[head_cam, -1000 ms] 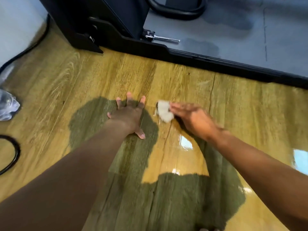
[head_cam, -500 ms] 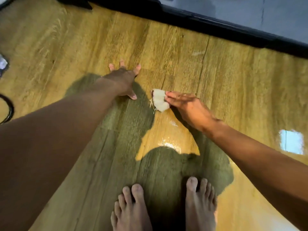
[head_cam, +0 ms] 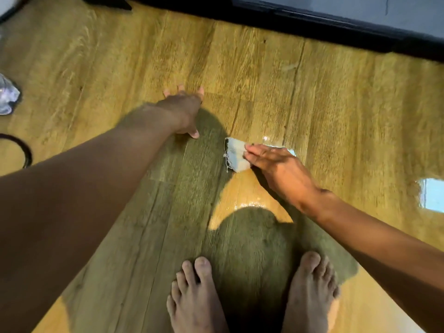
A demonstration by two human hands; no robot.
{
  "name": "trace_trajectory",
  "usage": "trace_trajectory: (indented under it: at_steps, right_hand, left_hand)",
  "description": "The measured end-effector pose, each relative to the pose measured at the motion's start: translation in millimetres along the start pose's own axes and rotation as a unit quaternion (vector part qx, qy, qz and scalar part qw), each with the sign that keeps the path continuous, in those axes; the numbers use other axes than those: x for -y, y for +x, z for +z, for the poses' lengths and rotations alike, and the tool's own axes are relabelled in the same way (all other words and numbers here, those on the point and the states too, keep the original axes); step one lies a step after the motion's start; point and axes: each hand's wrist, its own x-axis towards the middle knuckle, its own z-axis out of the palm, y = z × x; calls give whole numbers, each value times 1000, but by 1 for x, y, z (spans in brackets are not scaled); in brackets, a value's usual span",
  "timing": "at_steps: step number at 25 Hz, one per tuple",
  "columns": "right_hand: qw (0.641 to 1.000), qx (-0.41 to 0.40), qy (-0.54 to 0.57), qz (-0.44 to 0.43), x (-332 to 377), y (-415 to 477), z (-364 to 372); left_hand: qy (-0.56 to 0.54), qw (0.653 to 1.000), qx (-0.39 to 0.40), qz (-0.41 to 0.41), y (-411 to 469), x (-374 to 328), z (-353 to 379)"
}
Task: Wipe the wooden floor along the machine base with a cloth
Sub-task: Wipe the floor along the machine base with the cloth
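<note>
Under the fingertips (head_cam: 252, 151) of the right hand (head_cam: 278, 171), which lie straight and flat and are not curled, sits the right edge of the cloth (head_cam: 235, 155). The hand presses it to the floor (head_cam: 336, 104) and does not clasp it; the thumb is hidden, so a pinch from below cannot be ruled out. Most of the cloth lies beyond the fingertips to their left, a small folded pad with its frayed edge facing left. Its long axis runs near-to-far, roughly toward the base (head_cam: 312, 22), across the line of the fingers. The left hand (head_cam: 182, 111) is planted flat on the floor, fingers spread and holding nothing. It sits left of the cloth and a little farther out, near it but apart. The right hand is the nearer one and the only one touching the cloth. The base runs along the floor's far edge, well apart from the cloth, so the strip beside it probably needs a stroke carried outward.
</note>
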Motion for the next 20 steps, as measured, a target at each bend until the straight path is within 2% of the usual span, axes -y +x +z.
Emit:
trace_trajectory:
  at_steps: [1, 3, 6, 8, 11, 13, 16, 18, 20]
  right_hand:
    - [1000, -15, -1, -2, 6, -5, 5]
    - [996, -29, 21, -84, 25, -42, 22]
    - [983, 28, 55, -172, 34, -81, 15]
    - [984, 74, 55, -150, 13, -58, 0]
    - [999, -1, 20, -50, -5, -22, -7]
    - [998, -16, 56, 10, 4, -39, 5]
    - [995, -27, 62, -68, 20, -85, 14]
    - [991, -18, 61, -115, -2, -70, 2]
    - [998, -6, 44, -37, -30, -18, -15]
  left_hand:
    - [16, 1000, 1, 11, -2, -8, 2]
    - [11, 999, 14, 29, -7, -27, 8]
    - [-37, 998, 37, 27, -12, -45, 8]
    - [-49, 998, 39, 14, -13, -53, 8]
    - [-45, 999, 27, 0, -11, -59, 12]
    - [-43, 999, 17, 5, -11, -58, 15]
    - [-33, 999, 17, 7, -11, -54, 13]
    - [-35, 999, 25, 10, -12, -56, 14]
    - [-37, 999, 21, 12, -12, -56, 13]
